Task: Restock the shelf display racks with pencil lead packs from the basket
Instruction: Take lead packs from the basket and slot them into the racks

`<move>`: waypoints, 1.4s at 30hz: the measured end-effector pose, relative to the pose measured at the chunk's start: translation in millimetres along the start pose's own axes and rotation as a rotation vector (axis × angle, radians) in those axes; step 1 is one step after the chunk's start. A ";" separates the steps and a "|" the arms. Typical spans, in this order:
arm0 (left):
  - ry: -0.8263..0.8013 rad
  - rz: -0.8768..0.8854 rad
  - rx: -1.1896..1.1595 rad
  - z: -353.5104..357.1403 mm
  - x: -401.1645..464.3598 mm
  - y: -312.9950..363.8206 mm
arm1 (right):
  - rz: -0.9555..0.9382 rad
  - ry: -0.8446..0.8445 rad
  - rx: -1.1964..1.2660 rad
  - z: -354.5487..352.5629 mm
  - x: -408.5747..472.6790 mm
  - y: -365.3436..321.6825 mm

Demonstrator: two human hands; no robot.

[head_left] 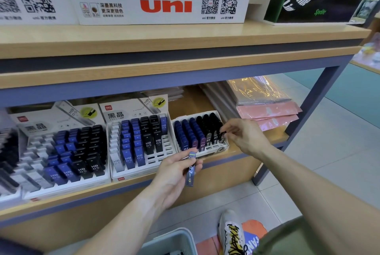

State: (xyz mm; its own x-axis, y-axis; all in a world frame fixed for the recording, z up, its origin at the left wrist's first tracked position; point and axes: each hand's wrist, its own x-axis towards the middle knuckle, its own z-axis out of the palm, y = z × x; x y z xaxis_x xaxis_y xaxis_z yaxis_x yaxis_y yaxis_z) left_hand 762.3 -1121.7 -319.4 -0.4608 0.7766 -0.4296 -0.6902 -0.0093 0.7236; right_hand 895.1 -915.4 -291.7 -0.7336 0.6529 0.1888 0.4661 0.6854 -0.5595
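On the lower shelf stand three white display racks of pencil lead packs: a left rack (61, 180), a middle rack (170, 131) and a small right rack (223, 148) with blue and black 0.3 packs. My right hand (244, 135) pinches a dark lead pack (222, 133) at the front right corner of the small rack. My left hand (174, 174) holds a blue-grey lead pack (191, 170) upright, just in front of the shelf edge below that rack. The grey basket (174, 240) sits on the floor at the bottom edge, its contents mostly out of view.
Pink and clear plastic sleeves (267, 110) lie stacked right of the small rack. A white uni display box (164, 5) stands on the upper shelf. The shelf's grey post (298, 123) rises at the right. My shoe (232, 232) is beside the basket on the tiled floor.
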 end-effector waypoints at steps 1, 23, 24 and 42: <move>0.001 -0.003 0.003 -0.5 -0.9 0.5 | 0.003 0.009 0.001 0.3 -0.6 0.4; 0.015 0.071 0.145 -4.3 -8.9 2.2 | 0.229 -0.069 0.414 7.7 -28.6 -60.9; 0.006 0.084 0.160 -2.5 -9.1 0.9 | 0.261 -0.166 0.505 9.4 -32.2 -66.3; -0.175 0.030 0.190 1.5 -8.6 -5.5 | 0.323 -0.111 0.757 -1.2 -31.7 -60.5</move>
State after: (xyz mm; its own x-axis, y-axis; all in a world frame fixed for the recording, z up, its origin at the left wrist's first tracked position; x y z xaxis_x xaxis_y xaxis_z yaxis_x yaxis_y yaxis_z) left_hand 770.9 -1127.4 -318.9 -0.3650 0.8750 -0.3180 -0.5527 0.0712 0.8303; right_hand 890.8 -977.2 -262.8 -0.6835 0.7178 -0.1329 0.2323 0.0412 -0.9718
